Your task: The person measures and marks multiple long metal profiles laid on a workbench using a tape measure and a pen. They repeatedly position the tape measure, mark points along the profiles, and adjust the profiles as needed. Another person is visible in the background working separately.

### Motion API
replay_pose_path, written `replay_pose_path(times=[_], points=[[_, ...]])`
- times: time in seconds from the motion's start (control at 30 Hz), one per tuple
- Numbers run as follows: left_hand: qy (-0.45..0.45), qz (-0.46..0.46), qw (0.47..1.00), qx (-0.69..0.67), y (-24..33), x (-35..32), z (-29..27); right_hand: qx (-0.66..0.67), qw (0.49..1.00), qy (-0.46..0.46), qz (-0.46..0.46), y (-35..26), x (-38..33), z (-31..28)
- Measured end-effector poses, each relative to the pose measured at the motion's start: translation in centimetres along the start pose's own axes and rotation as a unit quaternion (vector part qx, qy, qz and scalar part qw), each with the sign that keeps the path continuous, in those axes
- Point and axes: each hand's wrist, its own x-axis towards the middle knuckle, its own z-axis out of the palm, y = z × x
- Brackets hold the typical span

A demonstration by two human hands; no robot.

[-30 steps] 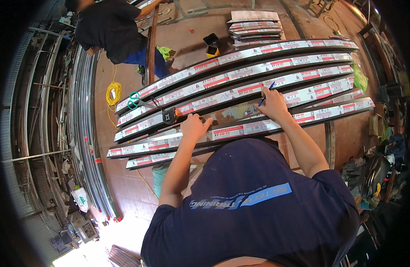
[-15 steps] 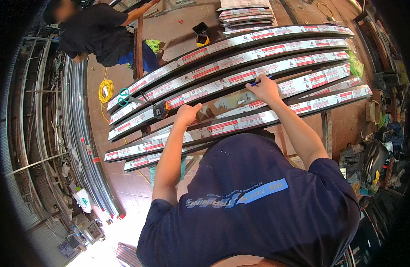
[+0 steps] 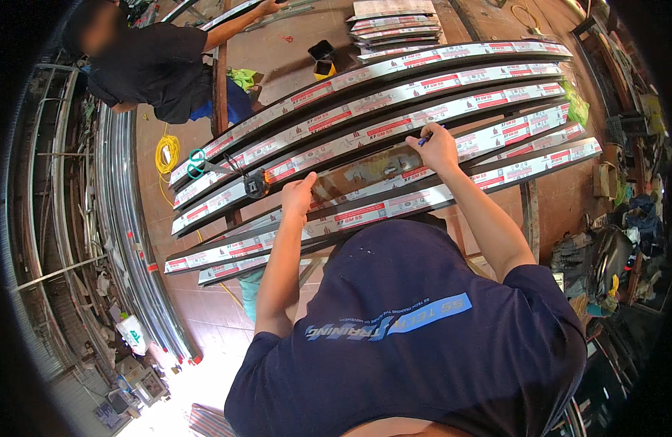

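Observation:
Several long profiles with white and red protective film (image 3: 385,213) lie side by side before me. Between my hands a flat brownish plate (image 3: 361,173), with a small opening near its right part, rests along them. My left hand (image 3: 298,197) is closed on the plate's left end, thumb uppermost. At the plate's right end, my right hand (image 3: 436,148) pinches a blue pen (image 3: 425,137) over the profiles. A black tape measure (image 3: 256,183) sits left of my left hand, beside scissors with teal handles (image 3: 197,164).
Across the profiles at the far left, a co-worker in black (image 3: 150,69) stretches out an arm. Shorter film-covered pieces (image 3: 394,25) are stacked at the back. A yellow cable coil (image 3: 167,154) and long metal tubes (image 3: 124,218) lie on the left; clutter (image 3: 606,255) fills the right.
My right hand has lifted slightly and turned the pen more upright. My left hand has shifted a little left along the plate. The co-worker's arm reaches further right.

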Motion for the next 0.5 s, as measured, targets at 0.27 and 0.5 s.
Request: replay_pose_path(times=[0.27, 0.5], points=[[0.021, 0.024, 0.99, -0.139, -0.5, -1.8, 0.5, 0.018, 0.999, 0.022, -0.024, -0.8, -0.2, -1.0], [0.033, 0.054, 0.989, -0.131, -0.4, -1.1, 1.0, -0.007, 0.999, 0.005, -0.038, -1.7, 0.2, -0.4]])
